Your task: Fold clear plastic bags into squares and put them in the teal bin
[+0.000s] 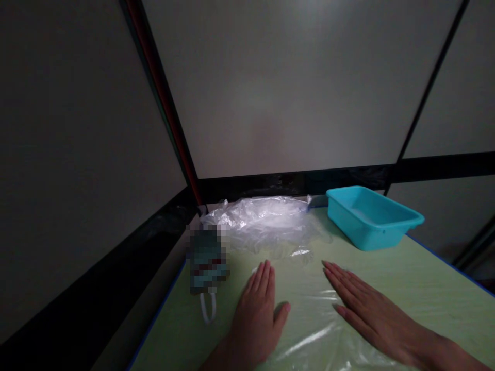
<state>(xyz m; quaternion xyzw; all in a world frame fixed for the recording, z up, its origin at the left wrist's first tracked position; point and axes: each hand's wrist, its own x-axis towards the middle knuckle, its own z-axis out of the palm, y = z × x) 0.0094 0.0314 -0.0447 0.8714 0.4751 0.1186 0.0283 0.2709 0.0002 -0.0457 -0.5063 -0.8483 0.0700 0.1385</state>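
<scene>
A clear plastic sheet [309,337] lies over the pale green table, with shiny creases between my two hands. My left hand [257,314] rests palm down at its left side, fingers stretched forward and thumb out to the right. Over on the right, my right hand [371,309] is also palm down, fingers straight and pointing up and to the left. Neither hand grasps anything. Beyond the fingertips sits a crumpled heap of clear plastic [266,219] at the table's back edge. Whether it joins the flat sheet I cannot tell.
A turquoise plastic basin [367,226] stands at the back right of the table [429,288]. Left of my left hand lies a blurred-out greenish item [209,257] with a white loop [208,308]. Grey wall panels [290,93] with dark strips rise behind and left.
</scene>
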